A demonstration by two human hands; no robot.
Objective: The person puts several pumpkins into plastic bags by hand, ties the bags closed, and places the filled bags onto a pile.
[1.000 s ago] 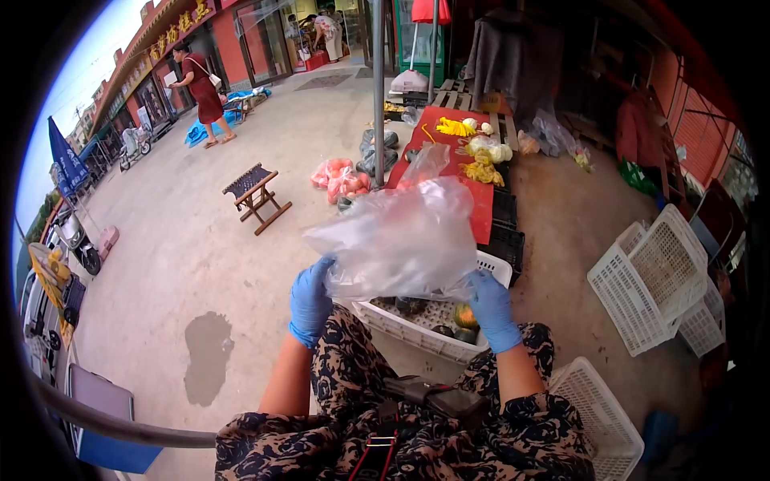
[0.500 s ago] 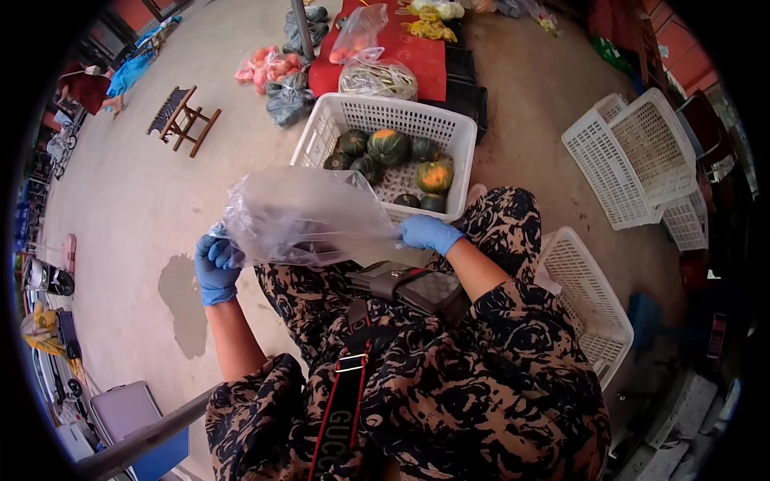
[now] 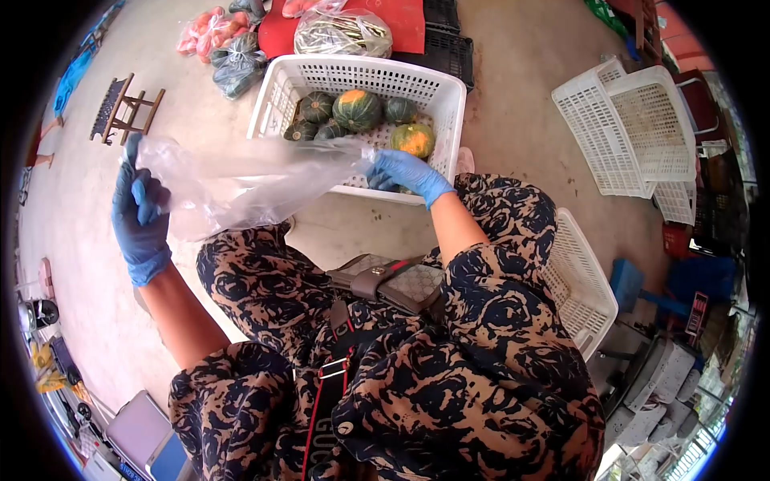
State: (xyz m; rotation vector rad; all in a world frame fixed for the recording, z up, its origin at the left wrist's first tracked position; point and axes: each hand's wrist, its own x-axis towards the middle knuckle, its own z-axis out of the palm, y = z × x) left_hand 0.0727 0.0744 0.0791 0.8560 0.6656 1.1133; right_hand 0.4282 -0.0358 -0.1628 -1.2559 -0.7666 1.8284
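A clear plastic bag (image 3: 249,188) stretches between my two blue-gloved hands, above my lap and the near side of a white crate. My left hand (image 3: 140,208) is raised at the left and pinches one end of the bag. At the crate's near rim, my right hand (image 3: 409,172) closes on the other end. Inside the white plastic crate (image 3: 277,84) lie several dark green pumpkins (image 3: 357,110), some with orange patches. One green and orange pumpkin (image 3: 413,140) sits just behind my right hand. The bag hides the crate's near left part.
Bags of red produce (image 3: 212,34) and a bag of long green stalks (image 3: 343,34) lie beyond the crate. A folding stool (image 3: 124,108) stands left. Stacked white crates (image 3: 634,132) are at right; another white crate (image 3: 581,289) is beside my leg.
My left hand has moved up and to the left, drawing the bag out longer and flatter. My right hand has shifted slightly up and left, still gripping its end. The view has tilted down.
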